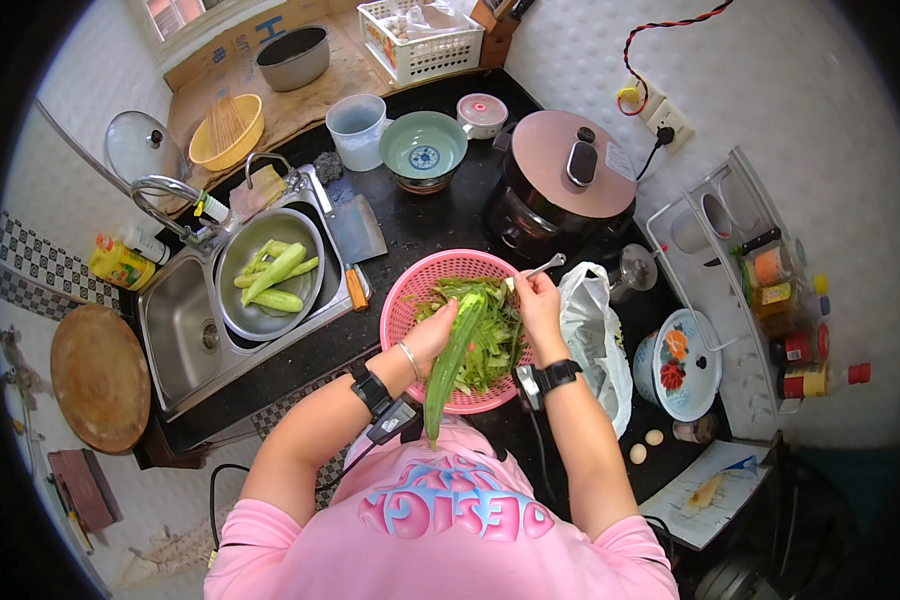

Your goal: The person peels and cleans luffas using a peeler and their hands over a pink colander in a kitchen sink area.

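Note:
My left hand (436, 330) holds a long green gourd (450, 367) near its upper end, over a pink plastic colander (401, 304). Pale flesh shows at the gourd's top, while its lower part is dark green. In my right hand (538, 300) is a metal-handled tool (544, 266), perhaps a peeler; its working end is hidden by my fingers. Green peelings (495, 349) fill much of the colander beneath both hands. Several pale peeled gourds (277, 277) lie in a metal basin (229, 240) set in the sink at the left.
A cleaver (356, 232) lies beside the sink (176, 330). Beyond the colander stand a green bowl (423, 146) and an electric cooker (562, 180). To the right are a white plastic bag (592, 337), a lidded enamel pot (686, 367) and two eggs (638, 453).

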Available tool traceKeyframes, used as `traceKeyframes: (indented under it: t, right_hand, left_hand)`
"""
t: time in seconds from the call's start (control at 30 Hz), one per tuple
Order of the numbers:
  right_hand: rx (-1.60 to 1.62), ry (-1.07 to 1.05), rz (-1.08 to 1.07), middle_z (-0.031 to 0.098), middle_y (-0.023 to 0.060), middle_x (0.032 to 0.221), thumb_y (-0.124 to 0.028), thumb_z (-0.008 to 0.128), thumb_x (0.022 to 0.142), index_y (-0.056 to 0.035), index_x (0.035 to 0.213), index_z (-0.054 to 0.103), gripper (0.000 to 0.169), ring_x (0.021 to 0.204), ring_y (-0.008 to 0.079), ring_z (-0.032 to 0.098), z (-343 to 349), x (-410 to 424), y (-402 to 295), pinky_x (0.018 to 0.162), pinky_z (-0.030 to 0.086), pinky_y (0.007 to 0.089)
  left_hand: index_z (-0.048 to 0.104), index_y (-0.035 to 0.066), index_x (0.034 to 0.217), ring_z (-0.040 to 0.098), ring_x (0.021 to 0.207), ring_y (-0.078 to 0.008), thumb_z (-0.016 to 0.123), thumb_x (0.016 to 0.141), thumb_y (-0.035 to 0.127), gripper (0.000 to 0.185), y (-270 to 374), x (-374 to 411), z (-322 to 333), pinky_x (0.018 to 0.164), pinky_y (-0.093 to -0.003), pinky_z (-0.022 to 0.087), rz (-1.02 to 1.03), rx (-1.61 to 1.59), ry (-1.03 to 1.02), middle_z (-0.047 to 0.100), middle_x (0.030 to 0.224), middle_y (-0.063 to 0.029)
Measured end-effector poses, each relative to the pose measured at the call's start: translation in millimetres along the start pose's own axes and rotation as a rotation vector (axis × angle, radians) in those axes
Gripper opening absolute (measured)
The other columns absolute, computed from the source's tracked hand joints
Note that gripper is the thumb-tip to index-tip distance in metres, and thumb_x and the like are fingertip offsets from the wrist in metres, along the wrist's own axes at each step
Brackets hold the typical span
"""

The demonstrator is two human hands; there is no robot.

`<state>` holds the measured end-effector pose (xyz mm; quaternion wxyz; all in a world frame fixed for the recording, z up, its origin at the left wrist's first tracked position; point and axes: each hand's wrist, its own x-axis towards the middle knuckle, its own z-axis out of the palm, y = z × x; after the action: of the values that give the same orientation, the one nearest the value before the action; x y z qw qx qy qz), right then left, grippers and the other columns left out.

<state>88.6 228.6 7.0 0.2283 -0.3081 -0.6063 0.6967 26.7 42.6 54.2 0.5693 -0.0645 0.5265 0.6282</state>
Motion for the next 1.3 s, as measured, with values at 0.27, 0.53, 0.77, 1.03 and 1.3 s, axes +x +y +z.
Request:
traceKeyframes:
  t: [0.27,0.53,0.77,1.03,1.3]
  right_hand:
    - [0.027,-0.64,0.209,0.061,-0.0048,0.077,-0.01,0.065,0.085,-0.0018,0.09,0.064,0.01,0.067,0.0031,0.053,22,-102,-31,0.059,0.042,0.019]
    - [-0.235,-0.535,0.048,0.055,-0.0074,0.074,-0.009,0.064,0.086,-0.0022,0.088,0.062,0.008,0.064,0.0003,0.045,23,-98,-34,0.058,0.037,0.0161]
    - [-0.079,-0.376,-0.033,0.056,-0.0057,0.074,-0.009,0.064,0.085,-0.0032,0.088,0.062,0.007,0.066,0.0022,0.049,31,-60,-26,0.059,0.039,0.018]
    - [-0.177,0.028,-0.089,0.058,-0.0038,0.069,-0.014,0.064,0.086,-0.0022,0.084,0.062,0.013,0.061,0.0037,0.049,4,9,-17,0.056,0.04,0.0203]
    - [-0.803,-0.58,-0.368,0.06,0.0141,0.077,-0.012,0.056,0.079,-0.0058,0.093,0.06,0.015,0.076,0.0322,0.06,-11,-59,-29,0.066,0.048,0.0397]
  left_hand:
    - [0.059,0.01,0.105,0.057,0.075,-0.0199,0.026,0.096,0.056,0.057,3,29,-21,0.069,-0.0364,0.051,-0.119,-0.345,-0.088,0.06,0.085,-0.0088]
    - [0.056,0.009,0.111,0.061,0.088,-0.0194,0.024,0.099,0.048,0.052,-10,28,-6,0.079,-0.0353,0.051,-0.095,-0.201,-0.129,0.062,0.098,-0.0081]
    - [0.056,0.015,0.105,0.057,0.072,-0.0178,0.026,0.096,0.054,0.051,2,23,-6,0.065,-0.0358,0.049,-0.072,-0.18,-0.084,0.06,0.085,-0.0041]
    - [0.057,0.013,0.104,0.053,0.064,-0.0171,0.027,0.094,0.06,0.057,0,10,-5,0.059,-0.0343,0.047,-0.146,-0.009,-0.096,0.057,0.079,-0.0053]
    - [0.059,0.015,0.103,0.052,0.069,-0.0182,0.03,0.091,0.064,0.058,12,28,-31,0.064,-0.0356,0.047,-0.034,-0.185,0.056,0.055,0.079,-0.0057]
